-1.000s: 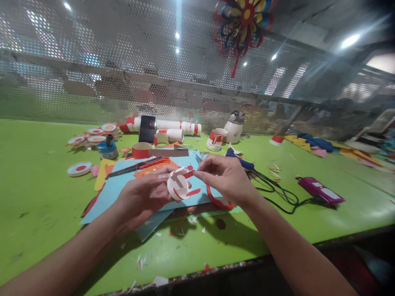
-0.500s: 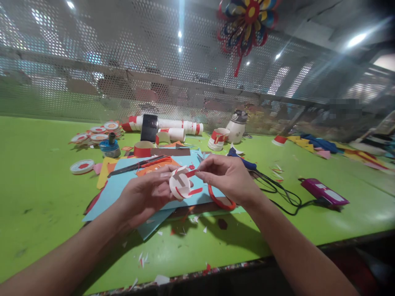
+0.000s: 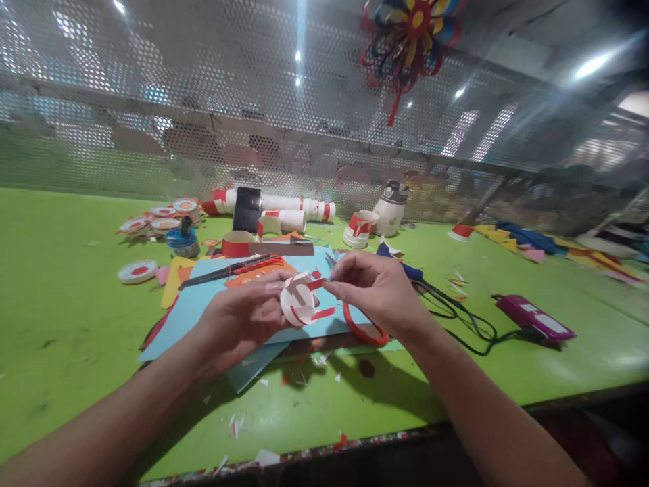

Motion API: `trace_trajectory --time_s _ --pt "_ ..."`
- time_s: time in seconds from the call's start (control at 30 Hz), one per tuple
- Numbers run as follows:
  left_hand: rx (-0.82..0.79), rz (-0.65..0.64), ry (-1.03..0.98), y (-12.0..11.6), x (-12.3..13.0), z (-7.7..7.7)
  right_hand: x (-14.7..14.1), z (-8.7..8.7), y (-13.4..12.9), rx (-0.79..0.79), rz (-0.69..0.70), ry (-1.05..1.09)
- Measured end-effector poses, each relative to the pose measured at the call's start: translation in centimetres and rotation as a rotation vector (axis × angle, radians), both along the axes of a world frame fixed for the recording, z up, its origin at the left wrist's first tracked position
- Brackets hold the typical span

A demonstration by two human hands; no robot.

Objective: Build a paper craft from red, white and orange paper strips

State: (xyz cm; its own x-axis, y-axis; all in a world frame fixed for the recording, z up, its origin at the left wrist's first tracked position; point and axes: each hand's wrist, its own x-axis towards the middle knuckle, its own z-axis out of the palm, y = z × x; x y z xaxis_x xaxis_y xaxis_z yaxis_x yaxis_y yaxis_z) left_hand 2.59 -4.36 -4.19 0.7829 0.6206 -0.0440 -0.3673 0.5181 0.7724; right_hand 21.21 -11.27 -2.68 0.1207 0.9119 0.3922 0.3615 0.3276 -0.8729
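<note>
My left hand point(image 3: 251, 312) is closed round the side of a white paper cup point(image 3: 298, 302) that has cut slits and red strips at its edge. The cup is tilted, with its round face turned toward me. At its right, my right hand point(image 3: 375, 287) pinches the end of a red strip point(image 3: 317, 284) between thumb and forefinger. Another red strip point(image 3: 323, 314) sticks out lower down, touched by neither hand. Beneath both hands lie light blue paper sheets point(image 3: 177, 335). Scissors with orange-red handles point(image 3: 362, 331) rest partly under my right hand.
Black-bladed scissors point(image 3: 218, 274) lie on the paper at left. Behind are a blue bottle point(image 3: 183, 241), a black phone point(image 3: 247, 210), white paper-cup tubes point(image 3: 291, 222) and a white flask point(image 3: 390, 211). A dark cable point(image 3: 459, 314) runs to a purple power box point(image 3: 532, 318) at right.
The view has shifted very slightly. Both hands keep their hold on the cup and the red strip, with hardly any other movement.
</note>
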Motion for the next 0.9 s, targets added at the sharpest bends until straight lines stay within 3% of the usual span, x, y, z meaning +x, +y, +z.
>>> trace_trajectory --time_s 0.43,0.63,0.9 --pt "-0.002 0.005 -0.026 0.4 0.0 -0.4 0.6 0.2 0.2 -0.023 0.078 0.264" --pt "-0.055 0.057 0.006 0.4 0.0 -0.5 1.1 0.5 0.0 -0.009 -0.002 0.126" --pt "-0.033 0.035 -0.031 0.6 0.1 -0.6 0.2 0.7 -0.3 -0.141 0.069 0.083"
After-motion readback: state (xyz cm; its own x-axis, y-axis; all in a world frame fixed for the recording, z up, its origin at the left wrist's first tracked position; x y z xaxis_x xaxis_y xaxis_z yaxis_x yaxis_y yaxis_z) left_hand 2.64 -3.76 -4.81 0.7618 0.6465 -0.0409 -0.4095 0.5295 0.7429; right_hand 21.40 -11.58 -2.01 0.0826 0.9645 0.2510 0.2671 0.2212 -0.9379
